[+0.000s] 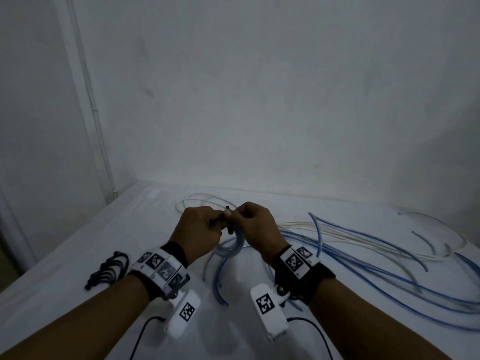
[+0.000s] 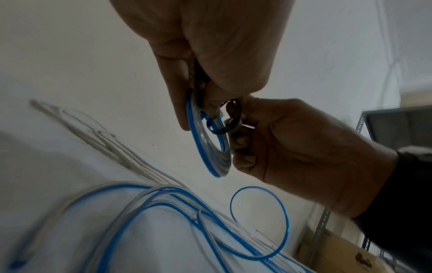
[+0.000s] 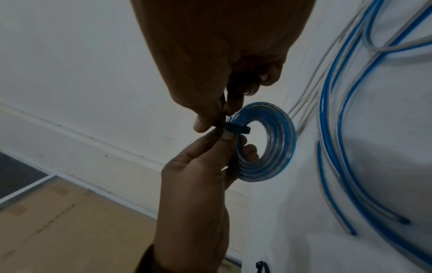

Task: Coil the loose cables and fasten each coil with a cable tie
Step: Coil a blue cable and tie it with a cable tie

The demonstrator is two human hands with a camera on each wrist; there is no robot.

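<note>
A small coil of blue and clear cable point(image 1: 231, 249) hangs above the white table, held between both hands. A black cable tie point(image 1: 229, 228) is looped around the coil's top. My left hand point(image 1: 217, 222) grips the coil point(image 3: 278, 144), with fingers curled through it and the thumb against the tie point(image 3: 236, 128). My right hand point(image 1: 237, 216) pinches the tie's free end between thumb and finger. In the left wrist view the tie point(image 2: 222, 131) forms a loose loop over the coil point(image 2: 221, 166), beside the right hand point(image 2: 292, 147).
A bundle of spare black cable ties point(image 1: 109, 268) lies at the left of the table point(image 1: 78, 255). Loose blue cables point(image 1: 376, 268) and white cables point(image 1: 337, 229) sprawl across the right side. Another white cable point(image 1: 197, 201) loops behind the hands, near the wall.
</note>
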